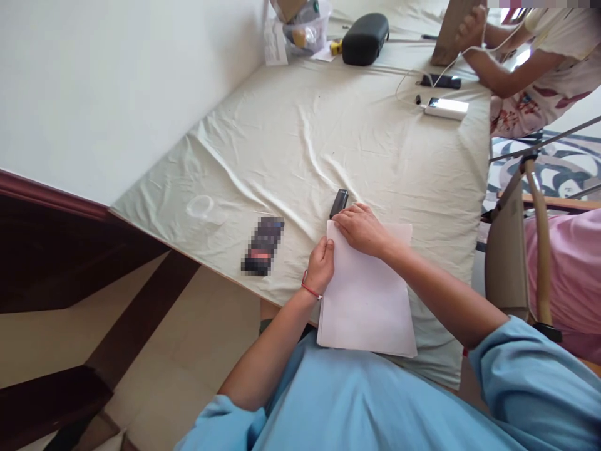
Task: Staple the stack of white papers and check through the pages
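Observation:
A stack of white paper sheets (pixel 369 300) lies at the table's front edge, close against my body. My left hand (pixel 322 266) is closed on the stack's left edge near its upper corner, thumb on top. Across the upper left corner rests my right hand (pixel 359 227), its fingers together and bent over the paper's top edge; the fingertips are partly hidden. Just beyond those fingers lies a small black object (pixel 339 203) that looks like a stapler, its near end close to the paper corner.
On the cloth-covered table (pixel 282 150) are a blurred phone (pixel 263 246), a clear ring (pixel 200 207), a black case (pixel 365 39), a plastic tub (pixel 307 31) and a white power bank (pixel 447 108) with a cable. Another person's hands (pixel 471 28) hold a brown board (pixel 448 37). A chair (pixel 509 250) stands right.

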Demonstrator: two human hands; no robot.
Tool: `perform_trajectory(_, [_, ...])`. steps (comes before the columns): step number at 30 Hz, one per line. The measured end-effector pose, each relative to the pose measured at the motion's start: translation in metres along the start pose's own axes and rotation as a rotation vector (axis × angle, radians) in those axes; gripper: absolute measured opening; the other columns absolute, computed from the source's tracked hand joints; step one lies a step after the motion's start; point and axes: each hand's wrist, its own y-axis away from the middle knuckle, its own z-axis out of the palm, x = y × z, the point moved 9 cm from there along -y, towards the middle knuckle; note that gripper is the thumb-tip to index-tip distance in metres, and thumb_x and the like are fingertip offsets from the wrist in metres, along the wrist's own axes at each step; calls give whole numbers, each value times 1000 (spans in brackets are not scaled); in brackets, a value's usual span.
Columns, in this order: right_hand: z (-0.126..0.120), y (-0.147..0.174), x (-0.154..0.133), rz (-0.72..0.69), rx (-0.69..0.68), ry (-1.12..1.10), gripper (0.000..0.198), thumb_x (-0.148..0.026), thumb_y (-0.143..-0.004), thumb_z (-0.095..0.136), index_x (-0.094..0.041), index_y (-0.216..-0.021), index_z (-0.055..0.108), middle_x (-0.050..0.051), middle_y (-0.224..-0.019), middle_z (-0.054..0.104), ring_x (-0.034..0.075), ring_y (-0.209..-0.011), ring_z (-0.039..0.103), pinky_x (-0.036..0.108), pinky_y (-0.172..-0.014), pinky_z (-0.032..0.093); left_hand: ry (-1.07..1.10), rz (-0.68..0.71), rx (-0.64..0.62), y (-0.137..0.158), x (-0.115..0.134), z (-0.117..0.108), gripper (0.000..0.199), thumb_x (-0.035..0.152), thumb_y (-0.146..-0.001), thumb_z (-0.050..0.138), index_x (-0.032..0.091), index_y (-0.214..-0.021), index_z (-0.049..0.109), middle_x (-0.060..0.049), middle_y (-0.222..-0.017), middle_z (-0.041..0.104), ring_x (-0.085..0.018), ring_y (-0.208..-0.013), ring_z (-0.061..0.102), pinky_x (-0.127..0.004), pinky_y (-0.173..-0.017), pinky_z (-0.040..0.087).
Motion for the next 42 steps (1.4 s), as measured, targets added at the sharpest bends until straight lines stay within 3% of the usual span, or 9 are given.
perform_trajectory(4, [-6,1,8,39,89,-4,38,-30,-108,37,-17,-102,73,13,-112,77,29,-119,59,44,-108,31,37,-30,-4,-3,-4,0,46,60,-99,50,17,-101,64,-8,-97,68,-22,-95,62,-32,-85,51])
perform_trajectory(8, [-2,0,15,98,11,-40,33,-28,-105,42,-17,-93,71,12,-100,76,28,-107,62,41,-99,35,21,-17,1,-4,-3,-1,45,62,-99,49,19,-101,63,-8,-98,68,-23,-98,63,-34,-90,51])
perform_trajectory(14, [4,-3,39,276,-39,-78,35,-28,-106,38,-17,-96,70,13,-102,75,27,-104,64,36,-89,40,-231,19,-61,16,-2,-7,41,59,-98,51,24,-78,50,0,-72,54,-18,-71,52,-34,-77,47])
perform_trajectory(18, [27,-4,45,305,-147,-93,32,-26,-101,44,-18,-87,73,12,-94,77,28,-94,67,35,-78,41,-60,-166,-141,34,-18,-4,43,63,-91,58,22,-79,58,-2,-76,63,-20,-77,59,-33,-78,49])
perform_trajectory(21, [39,-8,45,310,-191,-97,33,-27,-99,45,-19,-89,75,12,-99,78,29,-101,67,37,-80,44,233,-392,-187,45,-32,5,50,67,-79,69,19,-92,65,-6,-83,72,-24,-84,67,-35,-79,52])
perform_trajectory(24, [44,-14,50,339,-223,-89,34,-26,-98,44,-18,-94,77,14,-105,79,31,-101,68,39,-84,46,358,-496,-168,52,-39,6,52,64,-72,77,18,-93,67,-7,-81,75,-26,-85,71,-38,-80,55])
perform_trajectory(29, [46,-24,66,394,-253,-58,35,-23,-98,44,-18,-100,78,17,-112,78,33,-105,69,42,-89,48,271,-443,-117,56,-46,-2,48,64,-77,74,17,-87,68,-6,-77,74,-25,-84,72,-36,-78,56])
perform_trajectory(35, [48,-33,73,419,-256,-21,33,-25,-99,45,-17,-106,77,18,-118,76,33,-112,69,43,-94,47,-85,-301,-57,48,-45,-17,37,53,-92,59,20,-76,60,-2,-72,65,-20,-78,63,-30,-74,49])
perform_trajectory(42, [39,-23,67,382,-106,7,35,-26,-101,43,-18,-108,77,17,-115,76,38,-123,59,51,-100,44,-346,-205,-120,35,-40,-22,32,32,-99,44,20,-71,53,-1,-71,60,-17,-71,55,-30,-71,43])
